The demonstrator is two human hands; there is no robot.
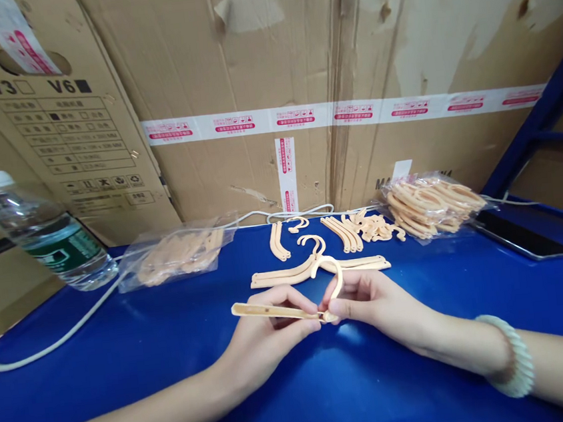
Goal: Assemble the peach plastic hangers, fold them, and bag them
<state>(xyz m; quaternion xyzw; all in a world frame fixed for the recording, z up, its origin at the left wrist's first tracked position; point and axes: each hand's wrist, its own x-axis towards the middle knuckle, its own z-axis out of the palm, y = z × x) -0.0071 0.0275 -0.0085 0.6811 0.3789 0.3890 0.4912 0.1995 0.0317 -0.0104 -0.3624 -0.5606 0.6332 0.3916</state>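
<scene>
My left hand (274,329) pinches a straight peach-coloured plastic hanger arm (266,311) that points left. My right hand (366,299) pinches a curved peach hook piece (336,278), and the two parts meet between my fingertips. Both hands hover just above the blue table (175,343). Right behind them lies an assembled small hanger (318,269). Further back are loose hanger arms (279,241) and hooks (374,227).
A clear bag of peach parts (180,254) lies at back left, another fuller bag (431,203) at back right. A water bottle (47,235) lies at left, a white cable (58,338) runs along the table, a dark phone (520,234) rests at right. Cardboard boxes (297,68) wall the back.
</scene>
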